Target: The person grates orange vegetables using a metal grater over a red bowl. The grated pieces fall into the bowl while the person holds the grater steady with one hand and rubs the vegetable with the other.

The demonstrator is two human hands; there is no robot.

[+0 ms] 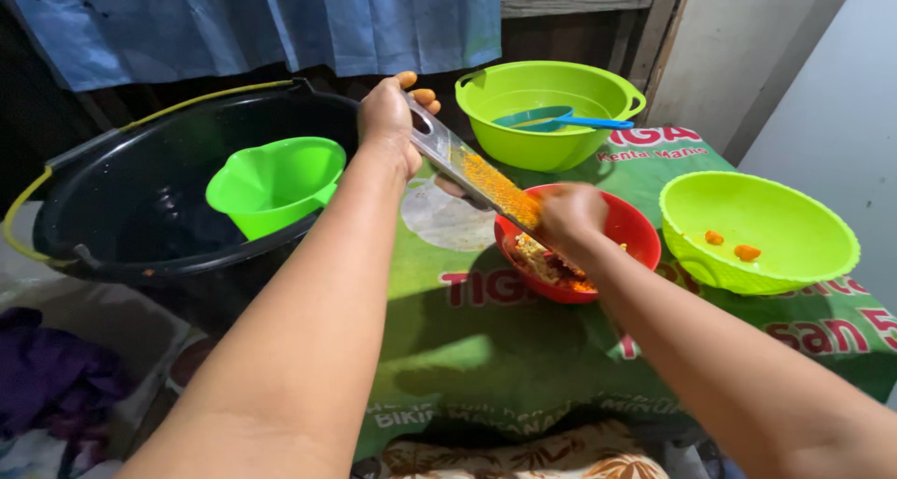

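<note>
Hands [388,114] [568,215] grip flat metal grater [467,166], round red bowl [628,231].

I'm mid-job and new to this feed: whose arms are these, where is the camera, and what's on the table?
There is no machine here: these are a person's two bare arms, seen from a camera worn on their head, looking down. The left hand holds the top of a flat metal grater, which slants down into a red bowl. The right hand is closed against the grater's lower part; whatever it grips is hidden. Orange gratings coat the grater and lie in the red bowl. On the green printed cloth also stand a green bowl with two orange pieces and a green basin holding a blue scoop. Left is a black tub with a green jug.
</note>
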